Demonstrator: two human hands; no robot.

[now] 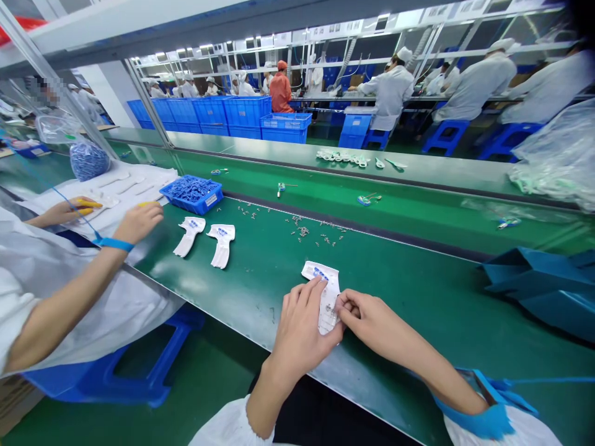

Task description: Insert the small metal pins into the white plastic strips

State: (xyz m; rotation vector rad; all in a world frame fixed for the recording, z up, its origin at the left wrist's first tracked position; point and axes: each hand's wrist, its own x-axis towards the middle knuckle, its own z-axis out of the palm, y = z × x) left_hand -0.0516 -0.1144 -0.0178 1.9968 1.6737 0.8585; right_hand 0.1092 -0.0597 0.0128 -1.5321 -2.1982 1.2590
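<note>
Green conveyor bench (409, 303) fills the middle of the frame, with one blue crate (204, 205) at centre left, heaped with small blue parts (188, 191). Just below it lie two white printed pieces (189, 234); to their right are scattered small metal parts (303, 231), too many to count. At bottom centre, the person's left hand (300, 328) and right hand (372, 322) pinch narrowly on a third white printed piece (328, 296), its long axis nearly upright in the frame, blue-printed end pointing away. A co-worker's hands (60, 212) rest at far left.

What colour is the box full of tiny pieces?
Blue: the plastic crate shows best in the head view.
</note>
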